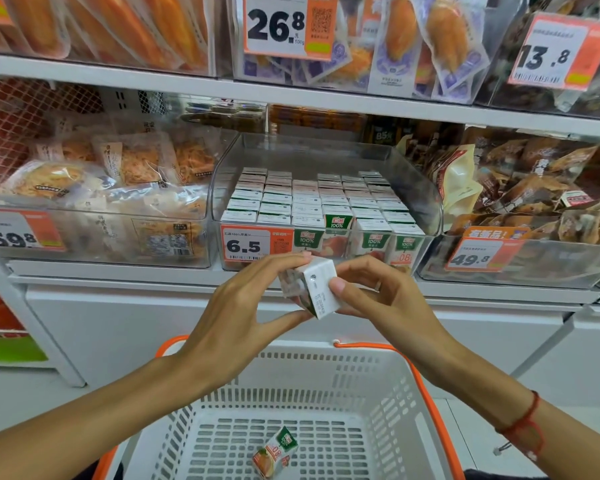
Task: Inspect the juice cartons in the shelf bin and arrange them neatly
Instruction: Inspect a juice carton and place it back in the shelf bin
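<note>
Both hands pinching one carton (308,287) w/ curled fingers: left hand (246,306) at its 9 o'clock, right hand (381,292) at 3. Bin (426,199) at 12, packed rows. Second carton (275,452) lying in basket (378,368), 6 o'clock.

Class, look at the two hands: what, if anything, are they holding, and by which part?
A small juice carton: left hand pinches its top and bottom on the left, right hand grips its right side.

Clear glossy plastic bin (426,188); matt paperboard cartons (305,202); perforated plastic basket (378,375)
</note>
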The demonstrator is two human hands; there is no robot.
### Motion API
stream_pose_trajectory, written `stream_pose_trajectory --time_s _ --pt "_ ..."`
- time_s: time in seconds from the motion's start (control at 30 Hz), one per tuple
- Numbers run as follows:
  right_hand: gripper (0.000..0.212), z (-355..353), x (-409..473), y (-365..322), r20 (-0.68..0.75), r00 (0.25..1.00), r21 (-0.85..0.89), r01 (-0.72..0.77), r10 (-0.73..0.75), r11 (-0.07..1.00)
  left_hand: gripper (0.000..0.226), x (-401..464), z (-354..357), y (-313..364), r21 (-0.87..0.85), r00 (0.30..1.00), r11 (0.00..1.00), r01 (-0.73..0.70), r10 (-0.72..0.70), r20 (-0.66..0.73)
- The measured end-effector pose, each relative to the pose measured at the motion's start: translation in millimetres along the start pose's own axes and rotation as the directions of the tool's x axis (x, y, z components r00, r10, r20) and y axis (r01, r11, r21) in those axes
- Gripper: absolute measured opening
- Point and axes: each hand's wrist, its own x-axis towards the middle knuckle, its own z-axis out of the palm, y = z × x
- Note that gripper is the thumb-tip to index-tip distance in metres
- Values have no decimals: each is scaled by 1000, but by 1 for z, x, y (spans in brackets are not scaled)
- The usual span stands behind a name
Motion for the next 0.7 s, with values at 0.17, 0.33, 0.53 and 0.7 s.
stream_pose_trajectory --time_s 0.17,0.33,0.53,0.7 --pt "34 2 -2 0 26 999 -14 43 -42 999 55 1 3 -1 31 1000 1000 1 -2 13" --pt "33 3 -5 -5 57 973 -191 231 -224 954 52 2 3 1 -31 999 999 45 -44 17" --pt "22 1 -4 -6 73 951 -342 308 -302 888 56 2 5 2 -309 963 912 271 -261 75" --pt "55 -10 -2 -3 182 947 -382 317 -266 868 62 8 3 -2 -553 883 716 426 -462 82"
